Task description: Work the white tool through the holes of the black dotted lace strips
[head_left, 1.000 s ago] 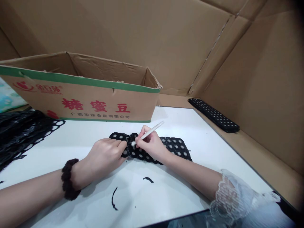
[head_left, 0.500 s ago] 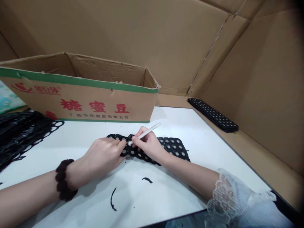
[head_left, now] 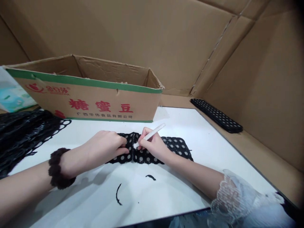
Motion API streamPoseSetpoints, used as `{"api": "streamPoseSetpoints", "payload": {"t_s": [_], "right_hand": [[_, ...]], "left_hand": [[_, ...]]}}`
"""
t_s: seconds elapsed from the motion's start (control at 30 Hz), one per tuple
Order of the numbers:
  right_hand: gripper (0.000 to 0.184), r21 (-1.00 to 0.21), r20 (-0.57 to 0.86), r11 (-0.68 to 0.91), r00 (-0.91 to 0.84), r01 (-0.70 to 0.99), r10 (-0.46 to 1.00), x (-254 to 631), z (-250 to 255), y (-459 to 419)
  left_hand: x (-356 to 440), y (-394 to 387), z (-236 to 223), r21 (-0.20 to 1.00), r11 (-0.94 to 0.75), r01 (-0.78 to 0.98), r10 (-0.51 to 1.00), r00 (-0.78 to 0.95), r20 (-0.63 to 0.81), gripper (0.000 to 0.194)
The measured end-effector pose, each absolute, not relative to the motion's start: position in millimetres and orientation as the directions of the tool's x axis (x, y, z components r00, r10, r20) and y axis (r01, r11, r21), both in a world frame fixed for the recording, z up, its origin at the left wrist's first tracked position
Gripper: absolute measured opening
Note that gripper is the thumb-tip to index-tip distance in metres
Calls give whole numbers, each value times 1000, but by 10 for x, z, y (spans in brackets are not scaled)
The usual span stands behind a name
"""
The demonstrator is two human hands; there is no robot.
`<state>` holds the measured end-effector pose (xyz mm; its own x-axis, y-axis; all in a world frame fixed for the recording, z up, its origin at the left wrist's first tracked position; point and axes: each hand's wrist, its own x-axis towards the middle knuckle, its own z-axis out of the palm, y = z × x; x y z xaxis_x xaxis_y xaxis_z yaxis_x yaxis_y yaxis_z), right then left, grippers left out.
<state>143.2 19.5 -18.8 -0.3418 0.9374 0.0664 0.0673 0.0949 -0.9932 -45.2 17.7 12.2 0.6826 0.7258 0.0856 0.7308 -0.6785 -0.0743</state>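
Observation:
A black sheet with rows of pale round dots [head_left: 177, 144] lies across the white tabletop, with a crease or seam running front to back near its middle. My right hand [head_left: 154, 145] grips a slim white pen-like tool [head_left: 155, 131] at a slant, its whitish tip close to the crease. Over the sheet's left part is my left hand [head_left: 106, 148], fingers curled and thumb drawn in towards them. What lies between those fingers, if anything, is hidden. Both hands cover parts of the sheet.
Behind the hands stands an open cardboard box [head_left: 102, 101] with green edging. A heap of black perforated strips [head_left: 26, 133] lies left, near a patterned packet [head_left: 16, 98]. Another black dotted stack [head_left: 216, 115] rests by the right cardboard wall [head_left: 268, 95]. Black scraps [head_left: 118, 194] lie in front.
My left hand has shifted a little left and come away from the tool's tip. The sheet's middle, bunched up before, now lies flatter with its crease showing. The view has turned slightly left.

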Motion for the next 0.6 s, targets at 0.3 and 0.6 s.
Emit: {"api": "streamPoseSetpoints", "payload": {"t_s": [0.3,0.6], "right_hand": [[11,-949,86,218,-481,226,873,1537,-158,192],[13,-891,138,327,-498,315,856,1512,-125,150]], "left_hand": [[-440,153,55,-85,-681,727,716,686,131,26],[-440,159,34,-28,-697,716,707,694,136,26]]}}
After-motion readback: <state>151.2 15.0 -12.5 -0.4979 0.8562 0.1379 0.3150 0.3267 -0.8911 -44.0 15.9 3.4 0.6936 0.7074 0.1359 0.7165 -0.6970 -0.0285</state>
